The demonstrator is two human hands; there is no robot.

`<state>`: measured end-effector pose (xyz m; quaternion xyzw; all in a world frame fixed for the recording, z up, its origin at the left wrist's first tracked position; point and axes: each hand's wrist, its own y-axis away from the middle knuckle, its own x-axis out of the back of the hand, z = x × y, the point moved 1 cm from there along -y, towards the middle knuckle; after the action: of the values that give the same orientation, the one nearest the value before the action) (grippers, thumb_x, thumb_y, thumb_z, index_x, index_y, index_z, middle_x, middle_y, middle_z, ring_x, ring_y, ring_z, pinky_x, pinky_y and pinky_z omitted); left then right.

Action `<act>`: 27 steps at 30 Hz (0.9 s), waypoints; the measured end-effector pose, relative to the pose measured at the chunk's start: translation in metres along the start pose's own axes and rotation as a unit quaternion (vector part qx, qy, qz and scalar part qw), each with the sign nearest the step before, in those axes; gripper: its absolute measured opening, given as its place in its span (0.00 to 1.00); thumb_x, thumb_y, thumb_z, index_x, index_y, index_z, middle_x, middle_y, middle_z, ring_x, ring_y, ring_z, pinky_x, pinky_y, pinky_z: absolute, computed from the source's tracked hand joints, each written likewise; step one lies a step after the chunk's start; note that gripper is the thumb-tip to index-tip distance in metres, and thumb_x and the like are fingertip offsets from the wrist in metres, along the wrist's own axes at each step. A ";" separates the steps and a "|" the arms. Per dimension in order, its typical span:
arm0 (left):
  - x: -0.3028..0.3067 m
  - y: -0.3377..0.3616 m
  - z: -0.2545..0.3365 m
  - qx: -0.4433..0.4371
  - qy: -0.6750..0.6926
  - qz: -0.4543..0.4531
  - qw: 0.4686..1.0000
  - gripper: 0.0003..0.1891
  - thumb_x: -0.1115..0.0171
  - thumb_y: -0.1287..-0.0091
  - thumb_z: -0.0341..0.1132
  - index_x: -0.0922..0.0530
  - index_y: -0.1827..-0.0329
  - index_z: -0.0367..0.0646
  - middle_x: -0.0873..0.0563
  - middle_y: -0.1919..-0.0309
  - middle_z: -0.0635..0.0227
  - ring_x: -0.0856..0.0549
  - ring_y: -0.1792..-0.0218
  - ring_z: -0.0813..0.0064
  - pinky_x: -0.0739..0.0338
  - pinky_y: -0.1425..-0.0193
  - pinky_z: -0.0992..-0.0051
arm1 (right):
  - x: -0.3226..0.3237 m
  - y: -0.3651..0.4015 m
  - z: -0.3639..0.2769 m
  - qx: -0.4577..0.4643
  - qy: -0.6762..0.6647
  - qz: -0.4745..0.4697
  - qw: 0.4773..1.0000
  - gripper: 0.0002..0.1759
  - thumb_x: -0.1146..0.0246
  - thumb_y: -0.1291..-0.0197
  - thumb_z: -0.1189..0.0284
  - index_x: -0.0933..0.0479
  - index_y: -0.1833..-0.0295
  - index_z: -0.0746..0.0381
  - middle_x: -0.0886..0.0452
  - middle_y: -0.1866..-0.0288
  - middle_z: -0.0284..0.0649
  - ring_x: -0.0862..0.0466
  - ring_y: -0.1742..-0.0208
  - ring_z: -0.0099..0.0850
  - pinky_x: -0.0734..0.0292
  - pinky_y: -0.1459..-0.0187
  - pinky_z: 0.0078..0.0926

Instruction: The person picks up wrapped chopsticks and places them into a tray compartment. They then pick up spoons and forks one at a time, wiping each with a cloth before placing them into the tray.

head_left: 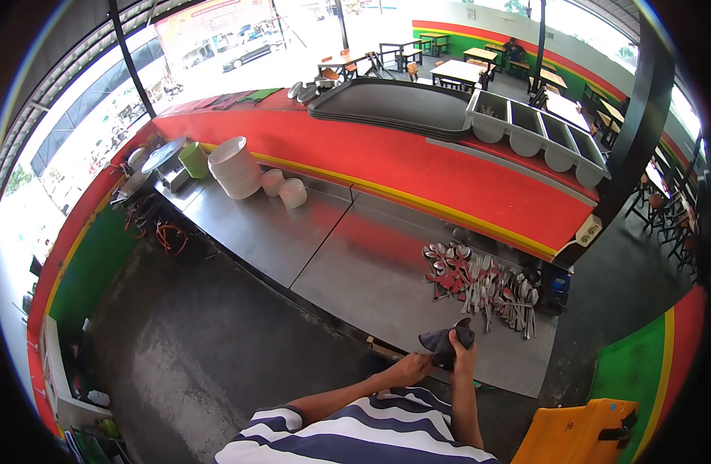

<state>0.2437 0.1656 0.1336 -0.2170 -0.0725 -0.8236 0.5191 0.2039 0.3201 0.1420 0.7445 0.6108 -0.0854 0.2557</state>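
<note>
My right hand (463, 355) is closed around a dark grey cloth (442, 347), bunched up in front of my body at the near edge of the steel counter (386, 298). A dark rounded tip sticks up at the top of the bundle. My left hand (410, 370) meets the cloth from the left, its fingers pinched together; I cannot tell what is between them. Just beyond the hands lies a spread pile of spoons and forks (487, 282), some showing red reflections.
A stack of white plates (234, 168), two pink bowls (283, 188) and a green container (192, 160) stand at the counter's left. On the red ledge are black trays (394, 107) and a grey cutlery holder (533, 127). A yellow-orange case (576, 433) is at lower right.
</note>
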 end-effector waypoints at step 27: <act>0.033 -0.025 0.000 0.148 0.179 -0.087 0.969 0.22 0.60 0.18 0.42 0.29 0.69 0.37 0.28 0.80 0.68 0.27 0.78 0.76 0.30 0.71 0.72 | 0.068 -0.092 0.013 0.096 0.101 0.263 0.955 0.17 0.28 0.40 0.69 0.21 0.48 0.66 0.17 0.56 0.39 0.18 0.57 0.30 0.24 0.53 0.30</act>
<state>0.2093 0.1498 0.1502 0.0205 -0.1184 -0.8710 0.4764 0.1350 0.3843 0.0758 0.9047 0.4048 0.0023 0.1330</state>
